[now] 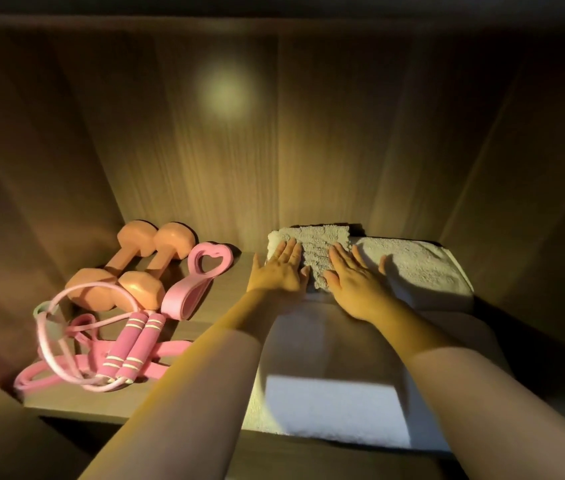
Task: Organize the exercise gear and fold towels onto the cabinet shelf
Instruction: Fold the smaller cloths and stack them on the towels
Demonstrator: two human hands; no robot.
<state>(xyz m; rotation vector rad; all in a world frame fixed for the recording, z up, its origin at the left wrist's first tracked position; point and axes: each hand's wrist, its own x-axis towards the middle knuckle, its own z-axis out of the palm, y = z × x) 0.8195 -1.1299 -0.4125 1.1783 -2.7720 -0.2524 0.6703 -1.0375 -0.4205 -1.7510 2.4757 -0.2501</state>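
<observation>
Both hands are laid flat, fingers spread, palms down: the left hand (279, 271) and the right hand (355, 284) are pressed side by side on a small grey towel (315, 249). Nothing is pinched or gripped. The grey towel is stacked toward the back of the shelf (135, 396), on top of a larger white towel (333, 400) that runs to the front edge; another folded white towel (423, 268) is seen just beside it on the right, touching.

Exercise gear is grouped on the left of the shelf, apart from the towels: two orange dumbbells (135, 265) side by side, a pink heart-shaped trainer (198, 275) just beside them, a jump rope with pink handles (135, 344) in front, and a pink resistance band (76, 365) under the rope (tangle not fully readable).

The grey towel is judged soft, light and limp, with a ribbed pile that should not slip; it is best smoothed with flat palms and lifted by the folded edges or corners so the fold is kept. The dumbbells are judged heavy and rigid, best taken by the middle bar. The task looks close to done.
</observation>
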